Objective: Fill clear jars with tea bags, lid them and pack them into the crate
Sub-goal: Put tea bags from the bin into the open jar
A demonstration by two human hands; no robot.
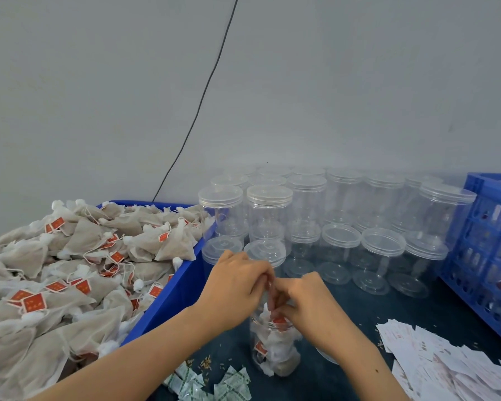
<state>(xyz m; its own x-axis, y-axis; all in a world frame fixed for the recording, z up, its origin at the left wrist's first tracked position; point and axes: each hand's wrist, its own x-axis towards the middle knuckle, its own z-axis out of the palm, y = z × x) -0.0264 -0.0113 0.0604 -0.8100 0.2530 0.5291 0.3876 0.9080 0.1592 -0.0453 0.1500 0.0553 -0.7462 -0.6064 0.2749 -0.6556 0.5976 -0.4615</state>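
Note:
A clear jar stands open on the dark table in front of me, stuffed with white tea bags with red tags. Both hands are over its mouth. My left hand has its fingers curled down at the rim. My right hand pinches a tea bag at the jar's opening. A blue bin to the left is heaped with tea bags. The blue crate stands at the right edge.
Several empty lidded clear jars are stacked in two tiers behind the hands, up to the wall. White paper slips lie at the lower right. Small green-printed sachets lie near the front edge. A black cable runs up the wall.

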